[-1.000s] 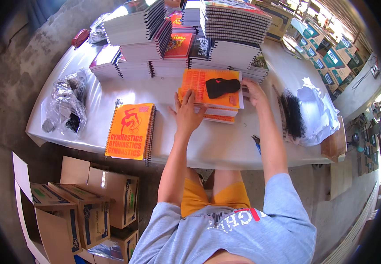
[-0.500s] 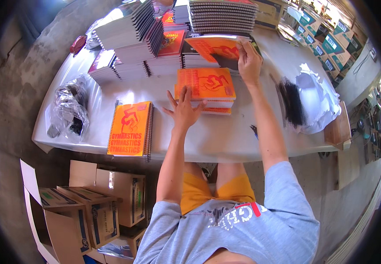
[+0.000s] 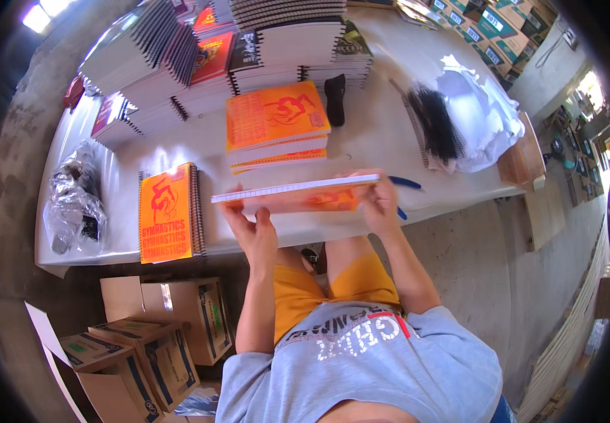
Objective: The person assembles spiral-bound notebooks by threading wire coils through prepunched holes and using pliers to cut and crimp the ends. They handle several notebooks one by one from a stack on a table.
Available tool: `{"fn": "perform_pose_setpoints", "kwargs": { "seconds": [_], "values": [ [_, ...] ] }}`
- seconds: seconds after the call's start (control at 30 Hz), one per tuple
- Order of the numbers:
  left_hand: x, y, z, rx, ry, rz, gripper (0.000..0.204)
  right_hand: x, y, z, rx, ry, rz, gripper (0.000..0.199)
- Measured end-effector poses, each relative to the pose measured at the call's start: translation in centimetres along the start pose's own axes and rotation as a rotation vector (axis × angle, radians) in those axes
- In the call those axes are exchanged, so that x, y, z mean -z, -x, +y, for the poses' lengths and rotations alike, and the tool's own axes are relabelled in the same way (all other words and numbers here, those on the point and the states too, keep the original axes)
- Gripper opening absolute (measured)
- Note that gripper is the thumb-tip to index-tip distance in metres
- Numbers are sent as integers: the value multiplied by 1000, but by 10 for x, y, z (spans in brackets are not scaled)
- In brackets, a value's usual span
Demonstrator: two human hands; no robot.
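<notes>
Both my hands hold an orange-covered notebook (image 3: pixel 305 198) on edge over the table's front edge. Its white page edge faces up, with a row of small marks along it, and no spiral shows on it. My left hand (image 3: pixel 254 229) grips its left end, thumb against the cover. At the other end, my right hand (image 3: pixel 381 203) has its fingers closed round the corner. Just beyond lies a stack of orange notebooks (image 3: pixel 276 116). To the left are spiral-bound orange notebooks (image 3: pixel 167 215). Blue-handled pliers (image 3: pixel 405 183), partly hidden, lie beside my right hand.
A black elongated object (image 3: pixel 334 101) lies right of the orange stack. Tall piles of spiral notebooks (image 3: pixel 298 42) fill the back. Black spiral coils (image 3: pixel 435 123) and crumpled white sheeting (image 3: pixel 484 123) lie right, a clear plastic bag (image 3: pixel 76 201) left. Cardboard boxes (image 3: pixel 143 352) stand below left.
My right hand has brought the orange notebook from the back of the table toward me. My left hand has left the stack and taken hold of it too. The view has shifted right.
</notes>
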State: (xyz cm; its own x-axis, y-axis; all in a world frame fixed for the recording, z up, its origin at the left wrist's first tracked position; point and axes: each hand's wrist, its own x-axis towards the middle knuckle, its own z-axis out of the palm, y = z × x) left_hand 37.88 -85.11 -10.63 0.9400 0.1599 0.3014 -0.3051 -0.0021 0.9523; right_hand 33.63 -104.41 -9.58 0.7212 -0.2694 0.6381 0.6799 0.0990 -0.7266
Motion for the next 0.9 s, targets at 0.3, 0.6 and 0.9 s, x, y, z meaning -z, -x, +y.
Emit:
{"fn": "perform_pose_setpoints", "kwargs": {
  "seconds": [0.3,0.6,0.9],
  "values": [
    [-5,29,-38,27,45,-51,74,17,29,7,-769,378,-100,40],
    [-60,13,48,-611,-878,-254,19,88,-32,6,-579,480,-568,53],
    [-56,6,59,-594,-792,-333,14,193,-137,105,-671,1690,-211,42]
  ]
}}
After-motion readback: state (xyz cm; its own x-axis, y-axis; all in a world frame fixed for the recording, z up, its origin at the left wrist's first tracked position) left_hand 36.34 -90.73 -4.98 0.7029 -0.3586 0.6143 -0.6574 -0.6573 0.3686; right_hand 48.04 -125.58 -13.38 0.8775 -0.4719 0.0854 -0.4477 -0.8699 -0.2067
